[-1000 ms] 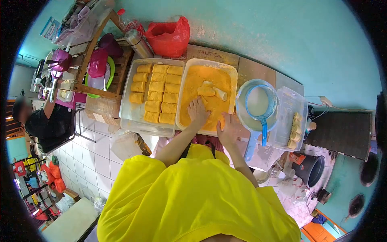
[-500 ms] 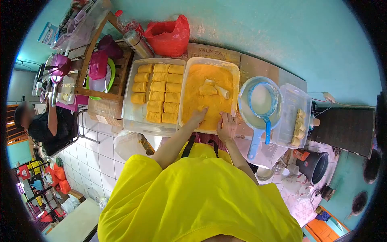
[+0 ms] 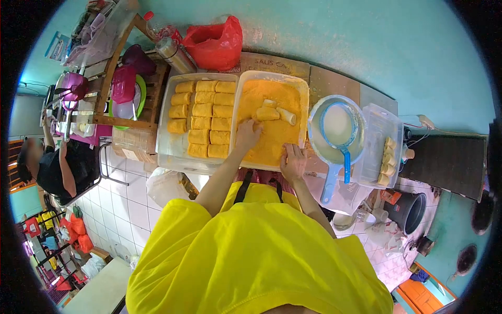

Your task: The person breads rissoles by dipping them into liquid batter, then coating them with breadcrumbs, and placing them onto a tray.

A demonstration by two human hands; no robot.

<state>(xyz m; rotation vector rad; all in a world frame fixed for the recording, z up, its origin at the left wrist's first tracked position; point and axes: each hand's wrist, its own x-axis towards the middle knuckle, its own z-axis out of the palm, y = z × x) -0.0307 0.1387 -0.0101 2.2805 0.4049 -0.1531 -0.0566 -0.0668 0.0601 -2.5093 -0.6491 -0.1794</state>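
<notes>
My left hand (image 3: 248,134) is inside the plastic tub of orange breadcrumbs (image 3: 305,131), at its left side. Its fingers curl down into the crumbs, and what they hold, if anything, is hidden. Just right of its fingertips lies a crumb-coated roll (image 3: 267,113). A pale roll (image 3: 286,116) and another partly coated one lie close by on the crumbs. My right hand (image 3: 293,158) rests at the tub's near right corner, fingers stretched over the rim, holding nothing visible.
Left of the tub stands a plastic container (image 3: 175,149) with several coated rolls in rows. To the right are a pot of white batter with a blue-rimmed strainer (image 3: 345,149) and a clear box (image 3: 368,172) with uncoated rolls. A red bag (image 3: 214,47) stands behind. A person (image 3: 65,170) sits at far left.
My left hand has moved away from me and leftward through the crumbs, nearer the rolls. My right hand stays at the near right corner. The seated person's arm has shifted.
</notes>
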